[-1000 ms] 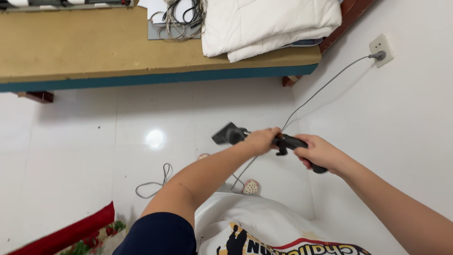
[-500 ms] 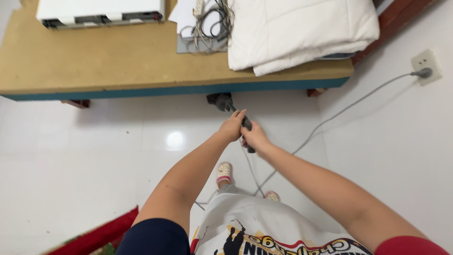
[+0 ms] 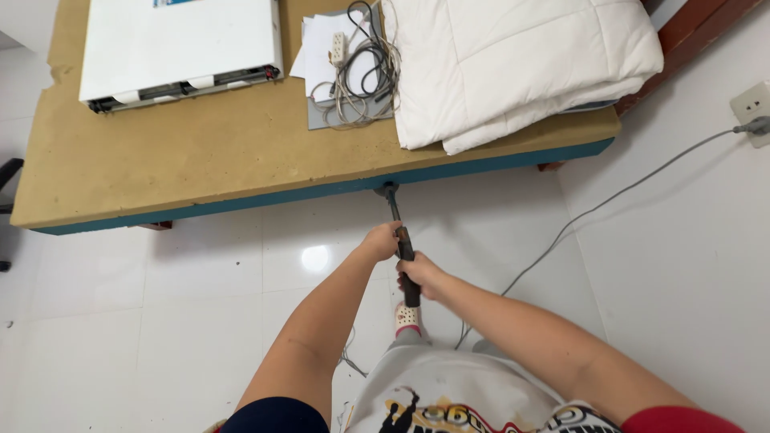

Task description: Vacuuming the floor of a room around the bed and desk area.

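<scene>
Two hands gripped one dark tool [image 3: 401, 244], a slim black handle with a thin shaft pointing toward twelve o'clock, its head touching the teal edge of the low tan platform [image 3: 200, 160]. The left hand [image 3: 382, 240] was closed around the upper part of the handle, and the right hand [image 3: 420, 277] was wrapped around its lower end, just below the left. A grey cord [image 3: 609, 200] ran across the white floor [image 3: 144, 305] toward a wall socket [image 3: 754, 103] at two o'clock. On the platform lay a folded white quilt [image 3: 521, 64] at one o'clock, a tangle of cables [image 3: 357, 72] at twelve, and a flat white box [image 3: 180, 48] at eleven.
</scene>
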